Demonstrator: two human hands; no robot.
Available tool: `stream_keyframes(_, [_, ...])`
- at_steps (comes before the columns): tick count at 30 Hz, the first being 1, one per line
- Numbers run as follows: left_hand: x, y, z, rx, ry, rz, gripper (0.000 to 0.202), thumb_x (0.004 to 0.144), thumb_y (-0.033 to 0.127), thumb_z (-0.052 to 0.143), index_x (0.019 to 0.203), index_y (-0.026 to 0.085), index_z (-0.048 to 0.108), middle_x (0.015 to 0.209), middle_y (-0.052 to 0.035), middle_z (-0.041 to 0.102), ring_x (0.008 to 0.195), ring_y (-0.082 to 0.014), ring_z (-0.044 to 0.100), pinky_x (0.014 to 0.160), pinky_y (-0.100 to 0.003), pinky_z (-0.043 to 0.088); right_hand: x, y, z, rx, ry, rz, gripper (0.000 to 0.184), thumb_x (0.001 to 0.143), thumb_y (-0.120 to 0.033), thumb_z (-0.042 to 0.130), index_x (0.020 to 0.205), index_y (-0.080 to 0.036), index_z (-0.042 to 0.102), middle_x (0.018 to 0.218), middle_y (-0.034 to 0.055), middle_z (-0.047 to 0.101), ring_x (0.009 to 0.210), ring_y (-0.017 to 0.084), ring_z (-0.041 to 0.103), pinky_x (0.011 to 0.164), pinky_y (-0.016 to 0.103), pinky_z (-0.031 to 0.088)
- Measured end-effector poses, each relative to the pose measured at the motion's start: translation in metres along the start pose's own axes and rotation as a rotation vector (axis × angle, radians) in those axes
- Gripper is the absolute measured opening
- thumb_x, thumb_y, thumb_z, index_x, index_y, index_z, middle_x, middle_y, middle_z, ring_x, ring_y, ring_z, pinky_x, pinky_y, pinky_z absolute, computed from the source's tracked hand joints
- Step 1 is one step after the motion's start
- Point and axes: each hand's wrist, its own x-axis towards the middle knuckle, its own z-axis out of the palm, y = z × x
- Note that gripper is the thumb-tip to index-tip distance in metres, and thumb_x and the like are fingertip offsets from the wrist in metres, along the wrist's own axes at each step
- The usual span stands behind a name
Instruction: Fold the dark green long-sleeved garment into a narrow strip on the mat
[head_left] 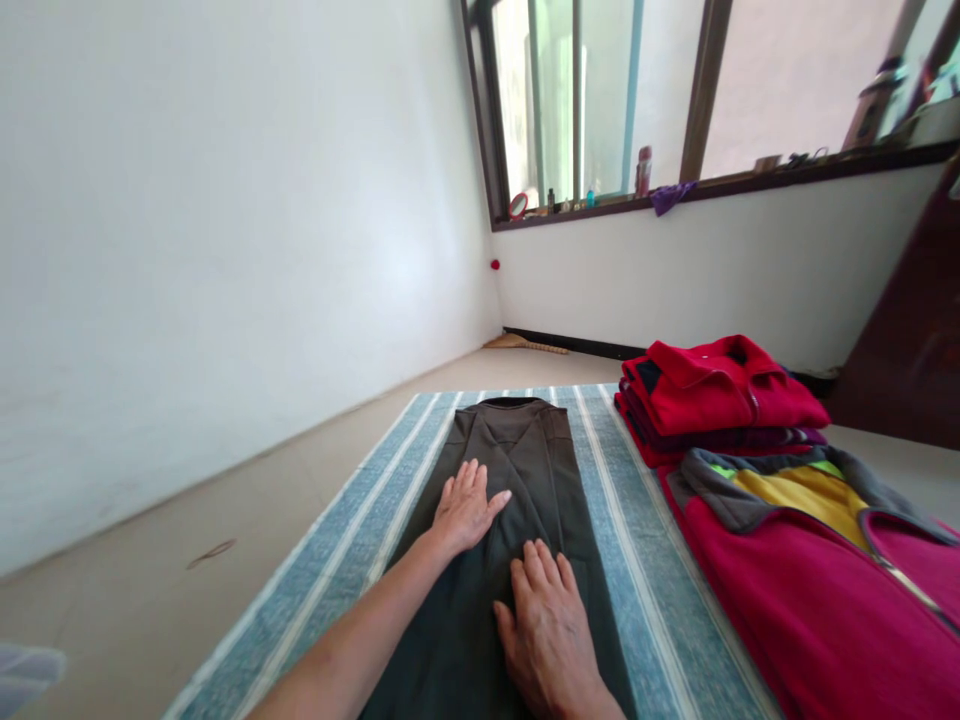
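A dark grey-green garment (450, 630), folded into a long narrow shape with its collar end away from me, lies on a blue cloth with white stripes (337, 530). My left hand (466, 507) rests flat on its upper middle, fingers together and thumb out to the side. Nearer to me and further right, my right hand (547, 625) also lies palm down on the fabric, its fingers stretched forward. Neither hand grasps anything. Some creases run across the garment around both hands.
At the right sit a stack of folded red clothes (727, 395) and a pink zip jacket (802, 590) with grey collar and yellow lining. A white wall (247, 220) bounds the left. Small items line the windowsill (600, 208). A broom (517, 342) lies in the corner.
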Motion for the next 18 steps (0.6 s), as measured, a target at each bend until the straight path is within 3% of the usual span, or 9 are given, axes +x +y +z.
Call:
stream_keyframes(3, [-0.008,-0.001,0.008,-0.010,-0.071,-0.029,0.081,0.091,0.061,0.020,0.146,0.002,0.025,0.154,-0.0180,0.017,0.143,-0.0279,0.012,0.114,-0.045,0.017,0.000,-0.001,-0.001,-0.008,-0.001,-0.007,0.043,0.091,-0.039,0.046,0.123,-0.016,0.061,0.137,0.0138,0.051,0.132,0.028,0.041,0.111,0.047,0.028])
stream_keyframes(9, [-0.003,0.004,0.014,-0.008,-0.070,-0.048,0.079,0.091,0.062,0.018,0.146,0.006,0.027,0.155,-0.0171,0.015,0.144,-0.0281,0.011,0.113,-0.047,0.017,0.001,-0.002,-0.003,-0.031,0.002,-0.013,0.042,0.089,-0.037,0.048,0.122,-0.015,0.061,0.136,0.0143,0.052,0.131,0.028,0.041,0.110,0.047,0.028])
stream_keyframes(14, [-0.005,0.006,0.011,-0.002,-0.065,-0.054,0.078,0.091,0.062,0.021,0.146,0.007,0.028,0.154,-0.0173,0.017,0.143,-0.0292,0.011,0.112,-0.050,0.017,0.000,-0.003,-0.005,-0.043,-0.006,-0.014,0.041,0.089,-0.035,0.049,0.122,-0.014,0.061,0.135,0.0153,0.053,0.131,0.029,0.042,0.109,0.048,0.029])
stream_keyframes(18, [0.006,0.014,0.002,0.021,0.002,-0.019,0.073,0.092,0.059,0.025,0.146,0.010,0.028,0.156,-0.0151,0.011,0.144,-0.0282,0.006,0.113,-0.049,0.012,0.000,-0.003,-0.006,-0.038,-0.002,-0.014,0.041,0.090,-0.036,0.049,0.122,-0.014,0.061,0.136,0.0150,0.053,0.131,0.029,0.042,0.110,0.047,0.028])
